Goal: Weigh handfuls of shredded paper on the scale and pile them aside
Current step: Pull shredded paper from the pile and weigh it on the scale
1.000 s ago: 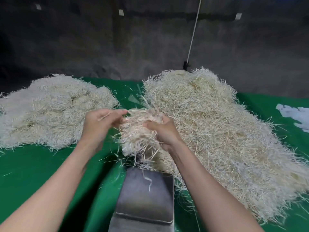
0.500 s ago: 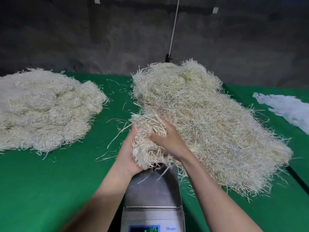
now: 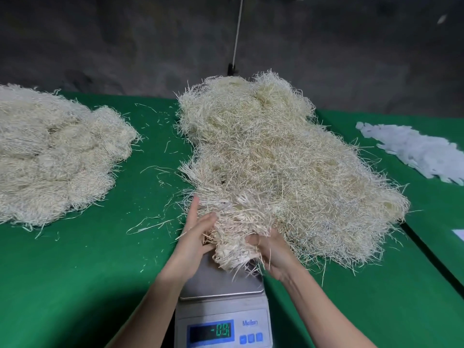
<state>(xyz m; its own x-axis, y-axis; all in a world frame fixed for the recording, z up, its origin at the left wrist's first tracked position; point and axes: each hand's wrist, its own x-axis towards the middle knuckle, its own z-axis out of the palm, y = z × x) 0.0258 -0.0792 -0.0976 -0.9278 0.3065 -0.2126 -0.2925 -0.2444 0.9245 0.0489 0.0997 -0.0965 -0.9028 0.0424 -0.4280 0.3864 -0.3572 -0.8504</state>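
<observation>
A handful of cream shredded paper [image 3: 236, 237] is held between both hands just over the steel platform of the scale [image 3: 221, 285]. My left hand [image 3: 194, 238] cups its left side, thumb over the strands. My right hand [image 3: 275, 252] grips its right side, fingertips buried in the paper. The handful's lower end hangs down to the platform; whether it rests there I cannot tell. The scale's lit display [image 3: 211, 332] shows a small negative reading. The large loose source heap [image 3: 281, 167] lies right behind the handful. A neater pile of bundles [image 3: 55, 156] sits at the far left.
Everything lies on a green cloth-covered table [image 3: 75, 272] with stray strands scattered between the piles. A spread of white paper pieces [image 3: 421, 154] lies at the right. A dark gap [image 3: 431, 254] splits the table at the right. A dark wall stands behind.
Both hands have brought the handful down from chest height to the scale platform. My left hand moved from the top of the handful to its left side.
</observation>
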